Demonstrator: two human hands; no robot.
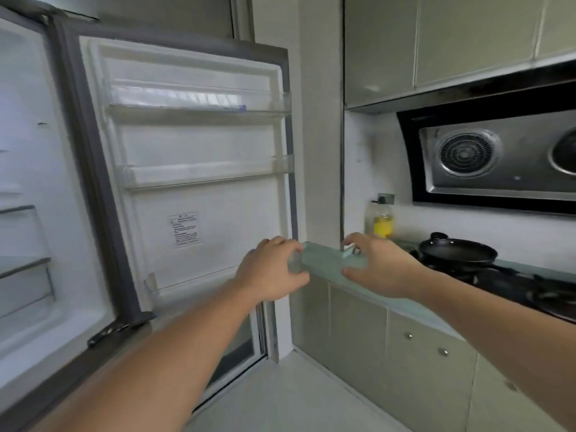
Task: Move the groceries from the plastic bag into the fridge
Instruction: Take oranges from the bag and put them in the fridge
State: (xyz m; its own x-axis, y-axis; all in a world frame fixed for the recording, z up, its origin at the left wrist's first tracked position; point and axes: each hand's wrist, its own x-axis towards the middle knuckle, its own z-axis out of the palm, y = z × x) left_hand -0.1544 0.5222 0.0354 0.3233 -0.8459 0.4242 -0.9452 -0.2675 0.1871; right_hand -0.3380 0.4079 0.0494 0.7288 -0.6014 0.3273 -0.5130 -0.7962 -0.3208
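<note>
Head cam: fridge (37, 182) door (199, 169) swung wide, door racks bare. Both hands at the green table (327, 260) corner, floor open below. Left hand (271, 269) fingers curl round a clear blurred item; right hand (377, 263) pinches a small pale piece. Door sticker (184, 229) unreadable. Pan (458, 252), oil bottle (382, 221), hood (498, 157) right. Bag unseen.

fridge door (199, 145) swung wide, counter (324, 263) alongside
</note>
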